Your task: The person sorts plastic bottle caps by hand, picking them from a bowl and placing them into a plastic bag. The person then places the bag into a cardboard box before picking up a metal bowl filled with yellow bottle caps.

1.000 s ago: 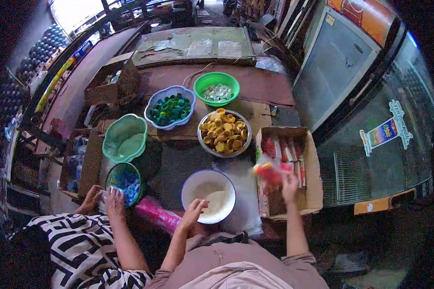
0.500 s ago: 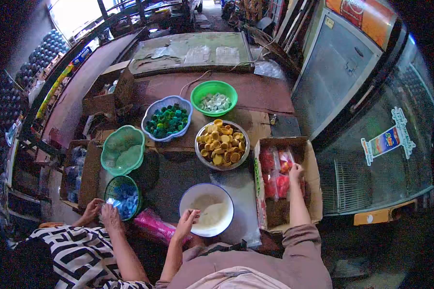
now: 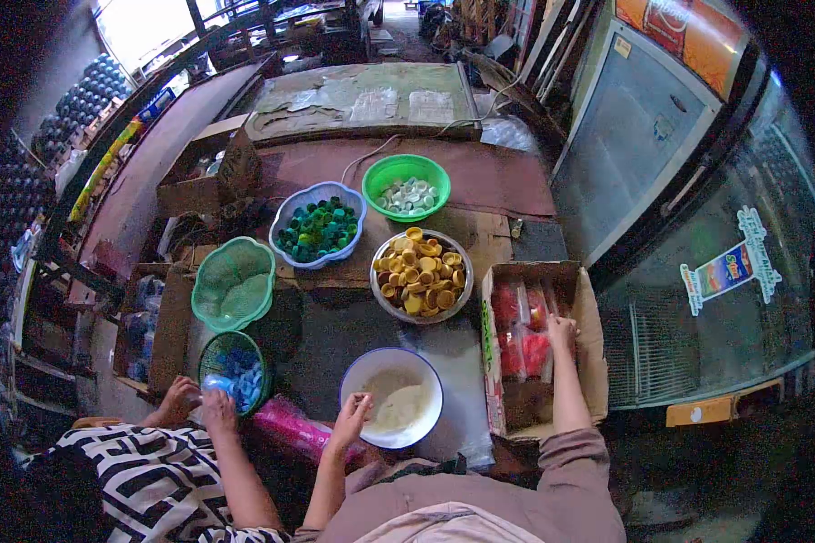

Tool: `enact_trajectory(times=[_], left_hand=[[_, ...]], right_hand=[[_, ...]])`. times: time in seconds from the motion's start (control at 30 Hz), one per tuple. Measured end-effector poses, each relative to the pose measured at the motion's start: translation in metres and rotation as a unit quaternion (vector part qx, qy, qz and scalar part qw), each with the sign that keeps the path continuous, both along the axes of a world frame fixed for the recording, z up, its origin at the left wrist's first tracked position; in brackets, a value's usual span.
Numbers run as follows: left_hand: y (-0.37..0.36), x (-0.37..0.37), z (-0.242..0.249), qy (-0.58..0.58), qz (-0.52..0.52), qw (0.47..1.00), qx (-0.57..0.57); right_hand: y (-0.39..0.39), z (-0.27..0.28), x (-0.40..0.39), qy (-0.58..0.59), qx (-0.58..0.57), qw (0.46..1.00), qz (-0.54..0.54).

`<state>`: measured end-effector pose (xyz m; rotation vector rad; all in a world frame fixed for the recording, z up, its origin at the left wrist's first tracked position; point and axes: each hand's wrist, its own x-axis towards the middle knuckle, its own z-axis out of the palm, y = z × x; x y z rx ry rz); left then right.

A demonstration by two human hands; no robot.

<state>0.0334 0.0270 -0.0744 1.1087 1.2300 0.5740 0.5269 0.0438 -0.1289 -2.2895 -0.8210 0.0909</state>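
Observation:
My left hand point(image 3: 353, 418) hovers over the left side of a white enamel bowl point(image 3: 392, 398) with a pale layer at its bottom. Its fingers are pinched together; anything between them is too small to make out. Inside a cardboard box point(image 3: 591, 362) on the right, my right hand point(image 3: 561, 333) is closed at the edge of clear bags of red pieces point(image 3: 522, 353). What its fingers grip there is unclear. Behind the enamel bowl stands a metal bowl of yellow caps point(image 3: 421, 274).
A co-worker's hands point(image 3: 210, 407) are at a basket of blue pieces point(image 3: 237, 376) on the left. Beyond stand an empty green basket point(image 3: 234, 284), a bowl of green caps point(image 3: 317, 228) and a green bowl of white caps point(image 3: 407, 192). A pink bag point(image 3: 294, 427) lies near the front edge.
My right hand has shifted slightly right and down within the box. My left hand has hardly moved. The whole view has shifted a little.

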Motion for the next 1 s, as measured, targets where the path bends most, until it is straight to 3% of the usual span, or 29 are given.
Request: enact_trajectory(times=[0.17,0.27,0.33,0.4,0.47,0.53,0.63,0.77,0.8,0.83,0.9,1.0], left_hand=[[-0.002,-0.010,-0.003,-0.002,0.028,0.999,0.022],[-0.003,-0.013,-0.002,-0.030,0.075,0.996,0.041],[-0.005,-0.016,0.002,-0.035,0.096,0.993,0.067],[-0.010,-0.017,0.008,-0.002,0.101,0.988,0.117],[-0.016,-0.022,0.002,0.079,0.089,0.968,0.222],[-0.023,-0.022,0.000,0.138,0.125,0.954,0.233],[-0.033,-0.029,-0.018,0.150,0.162,0.949,0.223],[-0.049,-0.031,-0.030,0.108,0.176,0.963,0.172],[-0.055,-0.028,-0.028,0.113,0.184,0.961,0.173],[-0.061,-0.024,-0.011,0.194,0.154,0.949,0.196],[-0.067,-0.026,-0.050,0.227,0.174,0.933,0.217],[-0.069,-0.021,-0.051,0.153,0.183,0.959,0.156]], right_hand=[[-0.020,0.032,-0.034,-0.094,0.098,0.991,0.015],[-0.034,0.097,-0.099,-0.103,0.270,0.954,0.079],[-0.058,0.131,-0.146,-0.094,0.226,0.964,0.107],[-0.082,0.125,-0.188,-0.048,0.248,0.953,0.166],[-0.109,0.122,-0.223,-0.146,0.189,0.928,0.286],[-0.128,0.085,-0.242,-0.153,0.088,0.917,0.358],[-0.150,0.051,-0.263,0.003,-0.062,0.933,0.354],[-0.167,0.007,-0.259,-0.042,-0.249,0.920,0.300],[-0.168,0.005,-0.257,-0.035,-0.256,0.920,0.295],[-0.168,0.003,-0.256,-0.028,-0.263,0.920,0.289],[-0.165,0.001,-0.254,-0.031,-0.275,0.917,0.288],[-0.158,0.007,-0.255,-0.034,-0.284,0.912,0.294]])
